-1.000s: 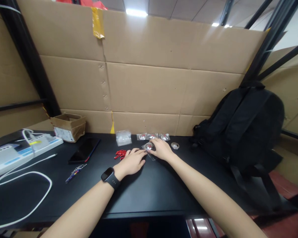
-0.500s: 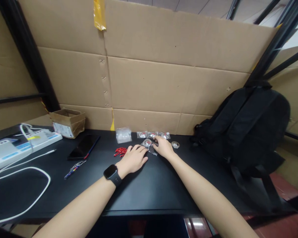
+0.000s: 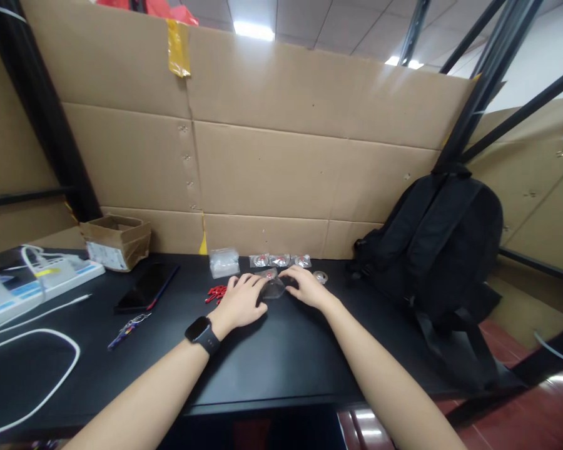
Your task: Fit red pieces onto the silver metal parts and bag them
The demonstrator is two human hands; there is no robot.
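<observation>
Between my hands a clear plastic bag lies on the black table, with a round silver and red item at its top. My left hand rests palm down, fingers apart, its fingertips at the bag's left side. On the other side my right hand is curved with thumb and fingers apart, close to the bag's right edge. Behind them is a row of bagged round items. A loose round silver item sits just beyond my right hand. Red pieces lie left of my left hand.
A stack of clear bags stands near the cardboard wall. Leftward are a phone, a keychain, a cardboard box, a power strip and a white cable. A black backpack stands on the right.
The view has tilted up and shifted. My right hand's fingers have drawn back from the row of bagged items, and the clear bag between my hands now lies spread toward my right hand.
</observation>
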